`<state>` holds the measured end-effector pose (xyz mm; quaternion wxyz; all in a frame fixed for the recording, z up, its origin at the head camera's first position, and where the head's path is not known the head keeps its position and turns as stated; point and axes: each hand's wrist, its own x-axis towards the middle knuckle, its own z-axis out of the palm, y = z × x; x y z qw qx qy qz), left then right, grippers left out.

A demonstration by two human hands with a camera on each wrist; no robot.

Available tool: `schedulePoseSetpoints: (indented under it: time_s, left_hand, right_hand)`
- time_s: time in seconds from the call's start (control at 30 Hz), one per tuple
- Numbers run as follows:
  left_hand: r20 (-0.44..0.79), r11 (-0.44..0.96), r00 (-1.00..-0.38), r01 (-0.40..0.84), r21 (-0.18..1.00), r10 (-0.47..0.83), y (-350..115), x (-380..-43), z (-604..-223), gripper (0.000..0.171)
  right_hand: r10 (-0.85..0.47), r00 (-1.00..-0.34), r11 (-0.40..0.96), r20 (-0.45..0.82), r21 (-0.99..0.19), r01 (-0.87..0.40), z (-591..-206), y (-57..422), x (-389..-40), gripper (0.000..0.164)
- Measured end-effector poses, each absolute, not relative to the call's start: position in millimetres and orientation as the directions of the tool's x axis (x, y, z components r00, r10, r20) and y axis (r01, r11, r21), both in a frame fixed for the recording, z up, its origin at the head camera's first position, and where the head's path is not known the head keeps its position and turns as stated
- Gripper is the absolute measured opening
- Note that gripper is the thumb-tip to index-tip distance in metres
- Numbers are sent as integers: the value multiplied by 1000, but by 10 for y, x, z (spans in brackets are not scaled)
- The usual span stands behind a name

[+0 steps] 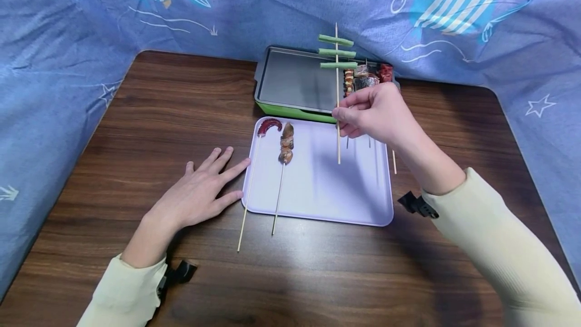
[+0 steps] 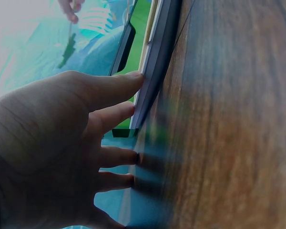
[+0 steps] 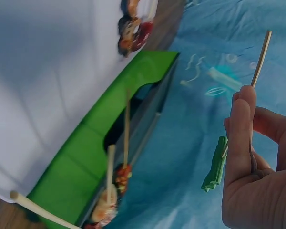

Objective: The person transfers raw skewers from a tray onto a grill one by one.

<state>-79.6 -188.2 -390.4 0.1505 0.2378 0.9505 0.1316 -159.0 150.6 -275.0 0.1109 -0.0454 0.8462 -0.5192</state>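
Skewer of three green pieces (image 1: 337, 53) held aloft, its stick pinched between thumb and fingers of the right hand (image 1: 369, 115); green end points away from the person, bare end hangs over the lavender tray (image 1: 317, 191). Left hand (image 1: 197, 191) relaxed and spread, grasping nothing, thumb and forefinger touching the tray's left edge. On the tray: a dark-red curled skewer (image 1: 269, 124) and a brown-chunk skewer (image 1: 286, 146) (both sticks overhang the near rim). Just behind, a green-sided grill (image 1: 299, 79) bears more skewers (image 1: 366, 80) at its right end.
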Motion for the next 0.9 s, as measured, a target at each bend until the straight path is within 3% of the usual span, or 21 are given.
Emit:
schedulePoseSetpoints:
  time_s: [0.43,0.9]
  left_hand:
    - [-220,852,-843,413,321,491,-1879,-795,-3904,66]
    - [-214,853,-845,414,318,490,-1889,-786,-3890,66]
  right_hand:
    - [-128,-951,513,-281,-840,179,-2972,1522,-1994,22]
    - [-132,-930,556,-343,-802,217,-3091,1525,-2173,21]
